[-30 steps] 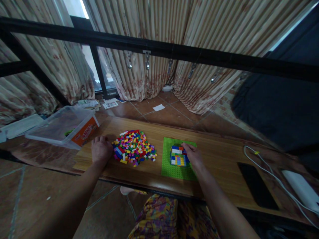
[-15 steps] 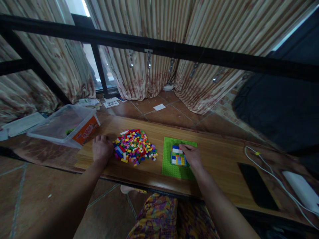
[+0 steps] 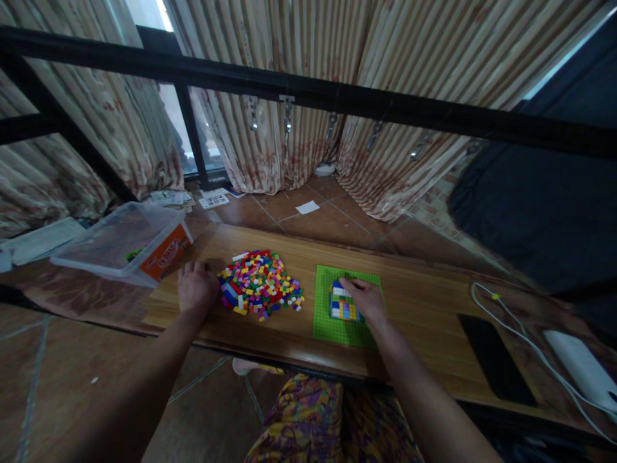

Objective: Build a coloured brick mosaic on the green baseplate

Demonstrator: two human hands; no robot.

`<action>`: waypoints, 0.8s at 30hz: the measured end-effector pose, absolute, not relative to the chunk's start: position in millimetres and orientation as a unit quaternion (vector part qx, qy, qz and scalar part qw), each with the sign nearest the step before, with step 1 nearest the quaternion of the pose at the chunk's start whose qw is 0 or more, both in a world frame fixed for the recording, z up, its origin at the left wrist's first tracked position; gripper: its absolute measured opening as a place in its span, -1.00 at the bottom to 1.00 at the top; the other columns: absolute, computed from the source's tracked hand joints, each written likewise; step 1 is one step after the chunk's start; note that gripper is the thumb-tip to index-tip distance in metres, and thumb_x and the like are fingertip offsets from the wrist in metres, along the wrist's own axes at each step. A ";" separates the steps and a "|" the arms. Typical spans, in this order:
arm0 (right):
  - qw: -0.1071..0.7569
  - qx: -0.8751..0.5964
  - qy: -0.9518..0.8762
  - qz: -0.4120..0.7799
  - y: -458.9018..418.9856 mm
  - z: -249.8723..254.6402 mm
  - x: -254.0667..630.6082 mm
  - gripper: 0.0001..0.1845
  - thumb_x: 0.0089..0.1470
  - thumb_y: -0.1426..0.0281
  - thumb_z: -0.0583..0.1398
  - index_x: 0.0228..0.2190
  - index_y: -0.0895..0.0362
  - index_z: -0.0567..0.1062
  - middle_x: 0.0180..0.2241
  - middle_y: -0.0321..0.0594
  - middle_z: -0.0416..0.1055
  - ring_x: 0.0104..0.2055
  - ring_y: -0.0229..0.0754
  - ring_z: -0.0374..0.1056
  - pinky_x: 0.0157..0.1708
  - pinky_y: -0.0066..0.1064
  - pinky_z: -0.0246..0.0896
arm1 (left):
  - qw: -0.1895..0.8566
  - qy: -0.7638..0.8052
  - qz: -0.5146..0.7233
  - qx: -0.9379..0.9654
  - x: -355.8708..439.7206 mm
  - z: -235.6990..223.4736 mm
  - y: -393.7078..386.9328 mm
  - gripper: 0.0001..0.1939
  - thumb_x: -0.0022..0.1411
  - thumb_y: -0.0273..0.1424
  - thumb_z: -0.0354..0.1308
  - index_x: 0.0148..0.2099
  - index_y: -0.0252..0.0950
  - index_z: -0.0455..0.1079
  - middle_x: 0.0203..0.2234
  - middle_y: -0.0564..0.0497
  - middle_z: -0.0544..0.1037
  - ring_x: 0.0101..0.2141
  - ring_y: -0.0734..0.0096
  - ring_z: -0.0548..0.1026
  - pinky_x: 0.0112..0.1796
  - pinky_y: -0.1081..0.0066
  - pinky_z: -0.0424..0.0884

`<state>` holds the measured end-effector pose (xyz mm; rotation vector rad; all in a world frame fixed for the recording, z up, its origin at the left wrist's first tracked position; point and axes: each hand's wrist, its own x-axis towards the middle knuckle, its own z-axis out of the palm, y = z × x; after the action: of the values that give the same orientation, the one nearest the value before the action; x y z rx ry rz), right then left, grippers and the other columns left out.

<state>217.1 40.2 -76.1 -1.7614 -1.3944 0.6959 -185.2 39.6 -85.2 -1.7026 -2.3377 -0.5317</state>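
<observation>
A small structure of colourful building bricks (image 3: 344, 310), with white, blue, yellow and orange on top, stands on a green studded baseplate (image 3: 328, 332). My right hand (image 3: 365, 297) reaches over it from the right. Its thumb and fingertips are pinched together at the structure's far edge, on a brick mostly hidden beneath them. My left hand (image 3: 196, 287) rests on the wooden board, its fingers loosely bent and holding nothing visible. Close beside it on the right lies a heap of loose mixed-colour bricks (image 3: 260, 283).
A clear plastic box (image 3: 120, 235) with an orange label stands at the left, something green inside. To the right lie a black phone-like slab (image 3: 496, 360), a white cable (image 3: 525, 331) and a white device (image 3: 578, 366). A black rail (image 3: 308, 87) crosses beyond the wooden board (image 3: 419, 302).
My right hand has shifted slightly left along the far edge of the brick structure. My left hand and the heap look the same.
</observation>
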 end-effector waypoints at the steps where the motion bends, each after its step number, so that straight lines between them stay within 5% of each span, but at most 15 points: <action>1: 0.380 -0.695 -0.545 0.274 40.3 -76.5 216.9 -0.55 -0.14 -0.06 0.26 -0.50 0.07 0.64 -0.57 -0.25 0.54 -0.50 -0.12 0.43 -0.54 -0.39 0.18 | 0.099 -0.792 -0.179 -0.576 -185.3 -85.1 39.6 -0.70 0.15 -0.46 -0.08 -0.17 -0.41 0.43 -0.27 -0.27 0.47 -0.15 -0.02 0.38 -0.08 0.13 0.28; 7: 0.400 -0.703 -0.534 0.246 33.3 -66.8 216.1 -0.53 -0.01 0.00 0.18 -0.37 0.13 0.62 -0.40 -0.14 0.58 -0.35 -0.06 0.45 -0.34 -0.29 0.28 | 0.099 -0.796 -0.174 -0.571 -185.6 -86.0 39.8 -0.70 0.15 -0.47 -0.08 -0.16 -0.43 0.43 -0.24 -0.30 0.47 -0.15 -0.03 0.38 -0.09 0.13 0.28; 11: 0.449 -0.655 -0.602 0.086 11.1 -51.9 197.7 -0.64 0.10 0.12 0.15 -0.29 0.11 0.59 -0.24 -0.09 0.54 -0.14 -0.02 0.37 -0.07 -0.16 0.18 | 0.098 -0.793 -0.187 -0.572 -184.9 -87.3 39.5 -0.71 0.15 -0.48 -0.07 -0.17 -0.39 0.43 -0.25 -0.27 0.47 -0.14 -0.01 0.38 -0.09 0.13 0.27; 16: 0.393 -0.547 -0.729 0.121 -20.0 -52.3 148.8 -0.80 0.18 0.30 0.13 -0.31 0.03 0.56 -0.31 -0.23 0.52 -0.21 -0.11 0.34 -0.12 -0.25 0.15 | 0.089 -0.793 -0.199 -0.569 -184.0 -87.0 38.7 -0.72 0.16 -0.49 -0.07 -0.17 -0.38 0.42 -0.25 -0.27 0.46 -0.12 -0.02 0.37 -0.08 0.10 0.26; 24: 0.271 -0.568 -0.769 0.110 -26.6 -65.2 110.1 -0.90 0.13 0.37 0.21 -0.33 0.01 0.56 -0.30 -0.24 0.47 -0.17 -0.07 0.25 -0.14 -0.24 0.06 | 0.081 -0.794 -0.205 -0.566 -184.3 -87.2 38.6 -0.71 0.17 -0.49 -0.07 -0.15 -0.38 0.43 -0.22 -0.27 0.46 -0.11 -0.02 0.37 -0.07 0.11 0.27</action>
<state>110.1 -26.6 -65.2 -1.5308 -2.0718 0.2964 -184.3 38.6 -87.2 -1.6925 -2.3745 -0.6117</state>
